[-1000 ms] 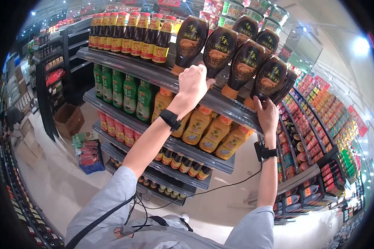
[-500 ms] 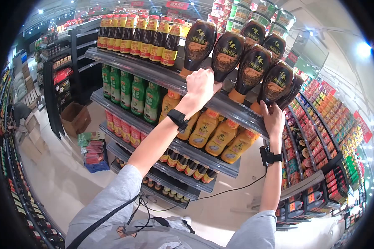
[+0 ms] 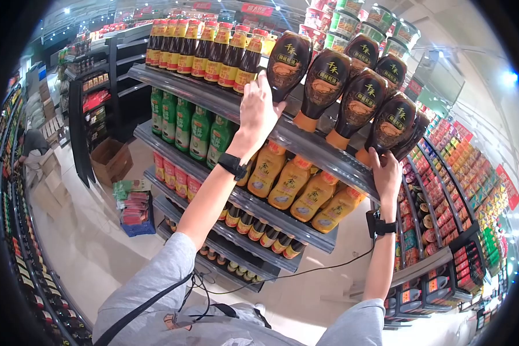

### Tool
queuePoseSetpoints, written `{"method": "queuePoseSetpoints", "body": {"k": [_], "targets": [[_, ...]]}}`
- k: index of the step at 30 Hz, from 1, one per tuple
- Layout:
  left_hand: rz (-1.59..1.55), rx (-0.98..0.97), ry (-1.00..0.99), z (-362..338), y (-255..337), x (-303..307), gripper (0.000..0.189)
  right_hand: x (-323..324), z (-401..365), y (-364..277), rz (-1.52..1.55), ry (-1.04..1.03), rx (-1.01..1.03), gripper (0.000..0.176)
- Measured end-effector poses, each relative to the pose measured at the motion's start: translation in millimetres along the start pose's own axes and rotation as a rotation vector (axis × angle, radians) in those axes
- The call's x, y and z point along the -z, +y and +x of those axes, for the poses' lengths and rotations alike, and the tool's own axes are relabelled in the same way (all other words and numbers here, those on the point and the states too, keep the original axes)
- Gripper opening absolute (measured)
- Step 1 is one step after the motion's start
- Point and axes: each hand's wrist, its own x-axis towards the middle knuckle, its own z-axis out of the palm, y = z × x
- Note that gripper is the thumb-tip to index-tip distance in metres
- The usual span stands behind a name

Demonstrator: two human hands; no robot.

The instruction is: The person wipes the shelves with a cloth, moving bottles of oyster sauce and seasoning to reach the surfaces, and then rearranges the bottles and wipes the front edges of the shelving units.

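Note:
Several dark squeeze bottles with orange caps stand cap-down on the top shelf. My left hand touches the lower part of the leftmost dark bottle, its fingers up along the bottle's left side and the thumb at the right, apart from them. At the shelf's right end, my right hand has its fingertips round the lower part of the front right dark bottle. Red-capped sauce bottles stand in a row left of my left hand.
Lower shelves hold green bottles, yellow bottles and small jars. Tubs are stacked behind. A cardboard box and a blue crate are on the floor. Another person is far left.
My left hand has moved left and its fingers have opened upward along the leftmost dark bottle. My right hand stays at the right bottle. The view has shifted slightly.

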Motion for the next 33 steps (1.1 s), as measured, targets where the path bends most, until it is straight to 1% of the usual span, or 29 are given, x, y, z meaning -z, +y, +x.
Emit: {"method": "queuePoseSetpoints", "body": {"k": [1, 2, 4, 5, 7, 9, 12, 16, 19, 25, 26, 28, 31, 33], "targets": [[0.036, 0.043, -0.139, -2, -4, 0, 0.079, 1, 0, -2, 0.0, -0.009, 0.006, 0.056], [0.036, 0.046, -0.142, -1, -6, -2, 0.079, 1, 0, -2, -0.001, -0.012, 0.006, 0.056], [-0.041, 0.119, -0.231, 2, -5, -1, 0.079, 0, 0, -1, -0.031, 0.014, 0.026, 0.056], [-0.027, 0.067, -0.191, 2, -5, 1, 0.067, 0, -1, -1, -0.032, 0.011, 0.025, 0.056], [-0.051, 0.081, -0.213, 5, -4, 1, 0.064, -1, -2, -1, -0.007, 0.059, 0.06, 0.056], [-0.07, 0.103, -0.239, 7, -3, 0, 0.057, 3, -2, -5, -0.001, 0.027, 0.04, 0.056], [-0.068, 0.107, -0.219, 8, -4, -3, 0.059, 2, -1, -5, -0.012, 0.009, 0.013, 0.056], [-0.085, 0.109, -0.203, 6, -4, -3, 0.057, 1, 0, -2, -0.014, 0.014, 0.013, 0.055], [-0.092, 0.103, -0.199, 5, -8, -5, 0.054, 2, -1, -4, 0.004, -0.001, 0.005, 0.055], [-0.154, 0.092, -0.18, 6, -13, -6, 0.041, 0, 1, -1, -0.009, -0.015, -0.014, 0.054], [-0.113, 0.112, -0.203, 7, -13, -6, 0.043, 0, 1, -1, 0.003, -0.011, -0.009, 0.054], [-0.111, 0.095, -0.173, 7, -12, -5, 0.04, -1, 1, 1, 0.036, -0.007, -0.029, 0.055], [-0.129, 0.088, -0.185, 7, -11, -6, 0.039, 1, -1, 1, 0.02, -0.019, -0.035, 0.055], [-0.081, 0.068, -0.174, 7, -12, -4, 0.04, 2, -1, -5, -0.021, 0.01, -0.033, 0.056]]}}
